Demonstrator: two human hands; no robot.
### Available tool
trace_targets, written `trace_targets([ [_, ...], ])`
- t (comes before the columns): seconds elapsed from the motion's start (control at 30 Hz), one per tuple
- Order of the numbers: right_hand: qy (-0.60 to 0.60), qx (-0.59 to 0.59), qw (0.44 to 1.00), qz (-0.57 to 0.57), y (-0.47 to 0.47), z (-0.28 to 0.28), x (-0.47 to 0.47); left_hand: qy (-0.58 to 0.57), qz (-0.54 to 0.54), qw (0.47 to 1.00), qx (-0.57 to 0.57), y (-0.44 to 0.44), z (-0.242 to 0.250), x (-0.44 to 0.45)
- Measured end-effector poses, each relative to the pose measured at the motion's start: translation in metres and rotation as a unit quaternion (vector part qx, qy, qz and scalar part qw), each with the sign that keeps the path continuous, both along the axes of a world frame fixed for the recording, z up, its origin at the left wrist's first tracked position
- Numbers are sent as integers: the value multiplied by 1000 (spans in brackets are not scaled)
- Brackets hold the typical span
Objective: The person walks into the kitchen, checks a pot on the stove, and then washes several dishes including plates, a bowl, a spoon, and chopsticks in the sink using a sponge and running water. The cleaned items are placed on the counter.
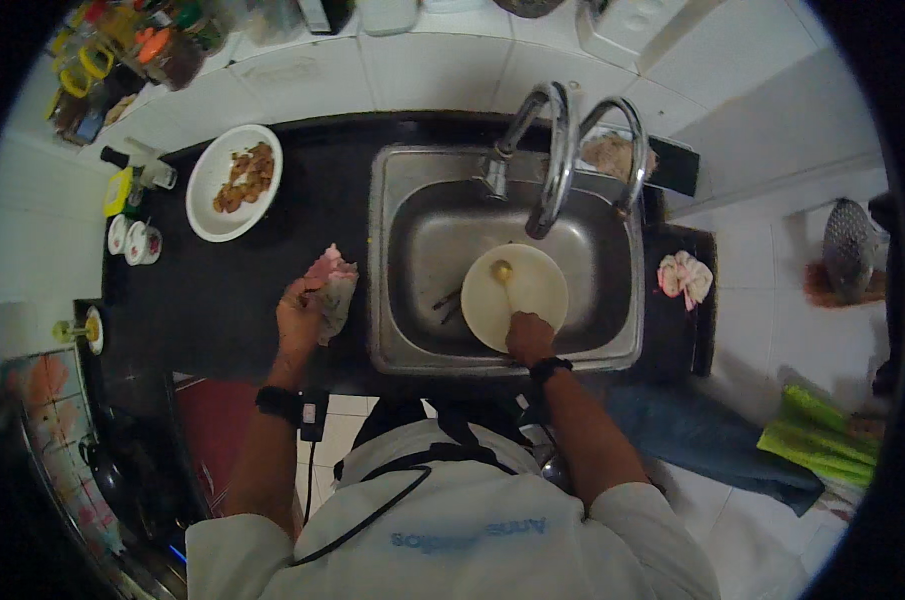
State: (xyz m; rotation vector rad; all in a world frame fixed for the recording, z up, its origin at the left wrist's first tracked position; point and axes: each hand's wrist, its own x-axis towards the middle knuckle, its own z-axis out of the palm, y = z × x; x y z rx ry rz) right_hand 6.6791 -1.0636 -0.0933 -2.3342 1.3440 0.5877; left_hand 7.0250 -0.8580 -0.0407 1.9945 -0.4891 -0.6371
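My left hand [300, 311] is over the dark counter, left of the sink, with its fingers closed on a crumpled pink and pale green cloth [339, 296]. A pale cream bowl [490, 315] is inside the stainless steel sink [439, 210], toward its near side. My right hand [530, 336] is closed at the bowl's near right rim, where a spoon's [503, 271] handle runs into it. The spoon's round head lies over the bowl's far inner side. Whether the fingers also pinch the rim is hidden. Thin dark sticks [448, 303] lie on the sink floor beside the bowl.
A chrome faucet [565, 161] arches over the sink. A white bowl of browned food pieces [197, 202] stands at the back left, near small lidded pots [143, 244]. Right of the sink lies a crumpled cloth [685, 277]. A dark pan [111, 480] is at lower left.
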Motion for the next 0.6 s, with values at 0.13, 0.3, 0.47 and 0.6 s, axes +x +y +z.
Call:
trace_targets([
  [0.13, -13, 18, 999, -25, 2, 11, 5, -2, -28, 998, -57, -12, 6, -6],
  [0.3, -60, 20, 997, -44, -10, 30, -7, -17, -134, 982, -134, -44, 26, -22],
  [0.47, -259, 176, 932, -181, -24, 39, -31, 3, -217, 976, -26, -84, 47, -42],
  [0.6, -347, 298, 818, -349, -24, 53, -43, 103, -243, 963, -52, -117, 44, -50],
])
